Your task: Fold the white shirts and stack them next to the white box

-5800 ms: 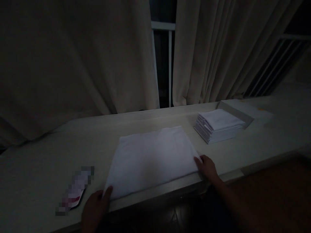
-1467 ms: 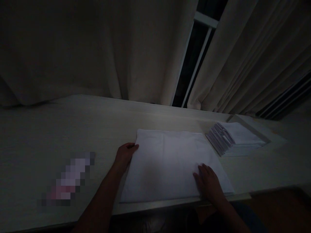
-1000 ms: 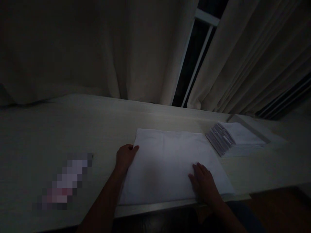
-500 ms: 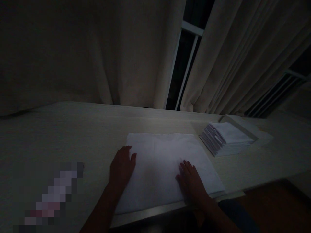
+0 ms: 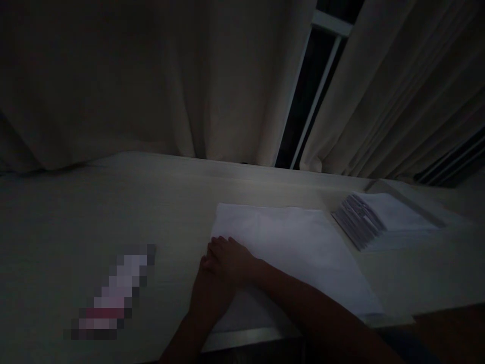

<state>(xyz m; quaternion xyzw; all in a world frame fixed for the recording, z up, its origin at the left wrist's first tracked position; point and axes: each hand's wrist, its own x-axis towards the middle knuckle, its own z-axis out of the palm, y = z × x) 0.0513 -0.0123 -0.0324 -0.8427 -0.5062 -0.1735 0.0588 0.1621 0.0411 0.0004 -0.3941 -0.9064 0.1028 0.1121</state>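
Note:
A flat white cloth [image 5: 288, 237] lies spread near the table's front edge. My right hand [image 5: 233, 260] reaches across it to the left side, palm down, its fingers stretched toward the cloth's left edge. It overlaps my left hand [image 5: 214, 293], which rests at that same edge. The left fingers are mostly hidden beneath the right hand, so I cannot see whether they grip the cloth. Dim light blurs the detail of both hands.
A stack of folded white cloths [image 5: 382, 215] stands on the right of the pale table [image 5: 159, 202], beside a low box edge. On the left lies a pixelated object [image 5: 117, 288]. Long curtains [image 5: 235, 91] hang behind the table, with a dark window gap.
My right hand has moved left from the cloth's right half and now lies over my left hand. The view has shifted, so everything else sits farther right in the picture.

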